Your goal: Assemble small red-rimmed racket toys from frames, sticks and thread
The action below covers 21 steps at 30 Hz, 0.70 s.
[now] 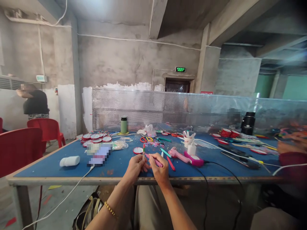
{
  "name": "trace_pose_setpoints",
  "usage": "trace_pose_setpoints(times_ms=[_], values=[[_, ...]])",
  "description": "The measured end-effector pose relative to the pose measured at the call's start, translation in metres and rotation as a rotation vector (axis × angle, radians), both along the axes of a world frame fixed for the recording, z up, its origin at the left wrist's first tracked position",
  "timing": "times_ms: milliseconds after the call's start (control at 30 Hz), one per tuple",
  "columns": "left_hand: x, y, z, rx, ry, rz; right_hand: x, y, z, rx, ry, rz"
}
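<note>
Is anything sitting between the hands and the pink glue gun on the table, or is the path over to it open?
Partly blocked. The right hand holds a pink stick, the left hand an upright stick. Between them and the pink glue gun lie a red stick and a teal stick, flat on the blue table.

A pixelated patch hides whatever lies on the blue table by the white bottle. The co-worker's hand at the right edge is smeared and cut off. The small bits beyond the orange scissors are too tiny to identify.
</note>
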<state>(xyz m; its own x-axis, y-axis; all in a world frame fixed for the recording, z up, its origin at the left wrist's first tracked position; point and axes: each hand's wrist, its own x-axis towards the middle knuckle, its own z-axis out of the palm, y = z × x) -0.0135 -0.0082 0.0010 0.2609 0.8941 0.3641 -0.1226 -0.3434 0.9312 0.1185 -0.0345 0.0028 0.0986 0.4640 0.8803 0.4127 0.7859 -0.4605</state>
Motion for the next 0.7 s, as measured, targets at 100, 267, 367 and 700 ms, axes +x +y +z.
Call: trace_pose_setpoints(times_ms=[100, 267, 367, 700], values=[[0.0006, -0.0004, -0.0006, 0.009, -0.012, -0.004, -0.0001, -0.0013, 0.0008, -0.011, -0.015, 0.021], [0.0014, -0.0025, 0.0004, 0.035, -0.011, 0.016, -0.0006, -0.0005, 0.0032, 0.01, -0.067, 0.024], [0.0013, -0.0014, 0.0006, 0.019, -0.012, 0.022, 0.0001, 0.0016, 0.0031, 0.024, -0.053, 0.024], [-0.0005, -0.0065, 0.0005, 0.013, -0.004, 0.007, -0.003, -0.0059, 0.0043, 0.015, -0.039, 0.029]])
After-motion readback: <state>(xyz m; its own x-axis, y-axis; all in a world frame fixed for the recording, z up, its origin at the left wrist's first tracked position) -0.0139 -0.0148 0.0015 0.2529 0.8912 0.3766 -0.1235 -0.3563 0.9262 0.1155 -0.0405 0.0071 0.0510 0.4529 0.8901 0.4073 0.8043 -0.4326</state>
